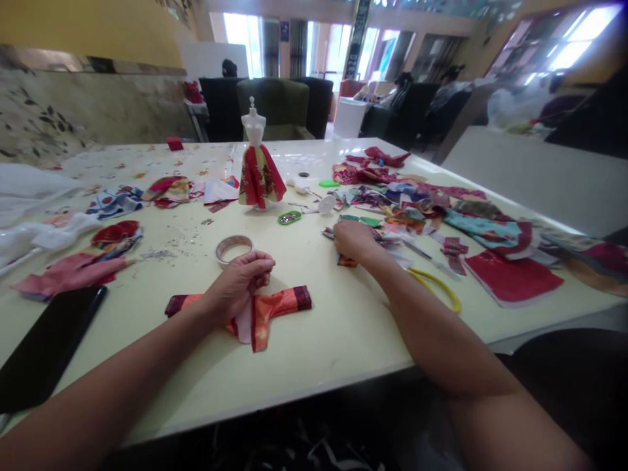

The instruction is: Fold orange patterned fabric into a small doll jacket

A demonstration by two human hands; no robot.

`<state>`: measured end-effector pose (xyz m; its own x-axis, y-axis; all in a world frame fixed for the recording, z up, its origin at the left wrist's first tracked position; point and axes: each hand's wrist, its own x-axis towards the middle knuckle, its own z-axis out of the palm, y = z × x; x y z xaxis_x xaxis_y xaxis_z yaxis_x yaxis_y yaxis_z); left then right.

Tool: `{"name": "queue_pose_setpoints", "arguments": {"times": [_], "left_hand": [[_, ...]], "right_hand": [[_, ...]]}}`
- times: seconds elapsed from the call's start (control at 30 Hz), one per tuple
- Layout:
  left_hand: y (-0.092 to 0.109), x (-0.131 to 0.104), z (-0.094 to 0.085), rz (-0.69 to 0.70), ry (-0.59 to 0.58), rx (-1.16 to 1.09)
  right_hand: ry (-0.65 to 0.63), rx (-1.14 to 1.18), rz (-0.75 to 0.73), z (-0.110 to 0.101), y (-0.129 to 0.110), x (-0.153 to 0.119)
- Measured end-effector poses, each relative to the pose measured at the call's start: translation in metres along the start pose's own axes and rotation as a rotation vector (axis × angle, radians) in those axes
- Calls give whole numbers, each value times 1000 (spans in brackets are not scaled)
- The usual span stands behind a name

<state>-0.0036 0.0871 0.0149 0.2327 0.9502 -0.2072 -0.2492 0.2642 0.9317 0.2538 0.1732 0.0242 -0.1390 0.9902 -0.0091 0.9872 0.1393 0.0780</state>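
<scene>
My left hand (245, 278) is closed, thumb and fingers pinched together, above a tiny orange doll jacket (275, 309) with dark red cuffs laid on the table. What the pinch holds, if anything, is too small to make out. A roll of tape (234, 248) lies just behind that hand. Farther right, my right hand (353, 239) reaches down with curled fingers into a heap of fabric scraps (366, 221); its fingertips are hidden, so its grip does not show. Beyond both hands stands a small white dress form (254, 127) wearing a red and gold skirt (261, 176).
A green tray of small beads or pins (289, 218) sits mid-table. Yellow-handled scissors (436, 288) and a red cloth (513, 278) lie on the right. A black phone (49, 340) and pink cloth (69, 271) are on the left. Other people sit in the background.
</scene>
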Motion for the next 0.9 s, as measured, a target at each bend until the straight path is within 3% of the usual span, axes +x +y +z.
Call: {"name": "queue_pose_setpoints", "arguments": {"times": [0.2,0.37,0.5,0.73,0.9], "left_hand": [[0,-1,1,26,-13,0],[0,-2,1,0,-39,-82],[1,-2,-1,-48,-73,-176],[2,-1,-4,-79,-131,-244],[3,0,-2,-101,-132,-253]], "right_hand": [[371,59,72,-12,-1,-4],[565,490,110,-6,11,2],[542,552,102,-2,21,7],[303,277,101,-15,30,1],[258,205,68,-21,30,-1]]}}
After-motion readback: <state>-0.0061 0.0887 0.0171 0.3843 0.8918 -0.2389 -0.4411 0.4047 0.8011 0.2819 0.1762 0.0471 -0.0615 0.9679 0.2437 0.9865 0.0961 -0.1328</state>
